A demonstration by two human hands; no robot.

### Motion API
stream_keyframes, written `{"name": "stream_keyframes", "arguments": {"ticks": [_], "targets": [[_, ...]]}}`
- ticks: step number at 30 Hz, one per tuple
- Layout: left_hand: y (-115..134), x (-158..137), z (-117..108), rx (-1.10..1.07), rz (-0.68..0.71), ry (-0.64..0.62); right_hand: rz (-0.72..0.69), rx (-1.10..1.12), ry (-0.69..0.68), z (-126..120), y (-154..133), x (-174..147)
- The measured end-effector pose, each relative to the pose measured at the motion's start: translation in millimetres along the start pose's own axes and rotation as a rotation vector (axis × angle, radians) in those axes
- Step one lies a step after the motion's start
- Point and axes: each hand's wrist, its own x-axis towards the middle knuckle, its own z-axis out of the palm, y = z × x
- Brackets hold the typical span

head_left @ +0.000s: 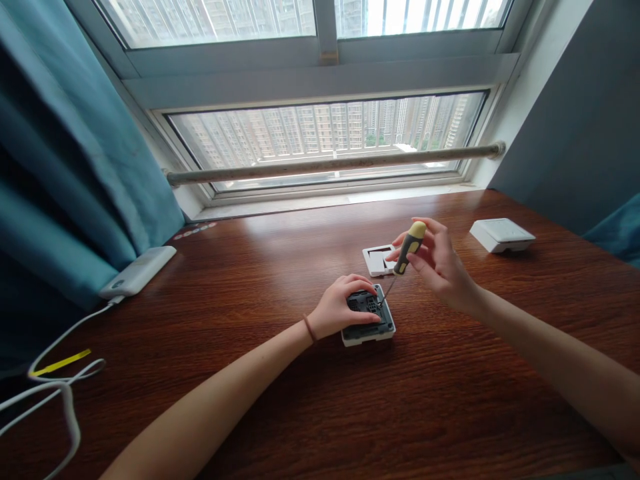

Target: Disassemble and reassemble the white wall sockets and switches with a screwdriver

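A small square device [387, 329] with a white casing and a dark grey inner face lies on the wooden table. My left hand [345, 305] grips it from the left, thumb along the near side and fingers over the far side. In my right hand [437, 261] is a screwdriver [410, 248] with a yellow and grey handle, held tilted. Its thin shaft slants down to the left, and the tip meets the dark face near its right side; whether it sits in a screw I cannot tell. Just behind the device lies a white frame-like plate [374, 261], partly hidden by my right fingers.
Another white square box [503, 235] stands at the right of the table [280, 400]. On the left, a white power strip or adapter [139, 272] with a white cable [70, 333] lies by the blue curtain [125, 173]. A metal rail [330, 165] crosses the window behind.
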Motion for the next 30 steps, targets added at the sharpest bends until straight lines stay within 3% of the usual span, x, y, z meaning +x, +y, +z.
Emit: {"name": "stream_keyframes", "arguments": {"ticks": [6, 9, 12, 16, 21, 25, 30], "targets": [[-1, 0, 0, -0.022, 0.007, -0.007, -0.003, -0.588, 0.214, 4, -3, -7], [-1, 0, 0, -0.03, -0.002, -0.009, 0.022, -0.692, 0.254, 6, -5, -10], [-2, 0, 0, -0.042, 0.004, -0.013, -0.041, -0.74, 0.31, 7, -5, -12], [-1, 1, -1, -0.032, 0.009, -0.025, -0.046, -0.63, 0.329, 7, -10, -10], [-1, 1, -1, -0.028, 0.011, -0.016, 0.045, -0.361, 0.088, 4, -20, -6], [-1, 2, -1, -0.036, 0.006, -0.016, 0.04, -0.172, -0.008, 5, -21, -7], [0, 1, -1, -0.023, 0.003, -0.018, 0.052, -0.13, 0.047, 10, -17, -9]]}}
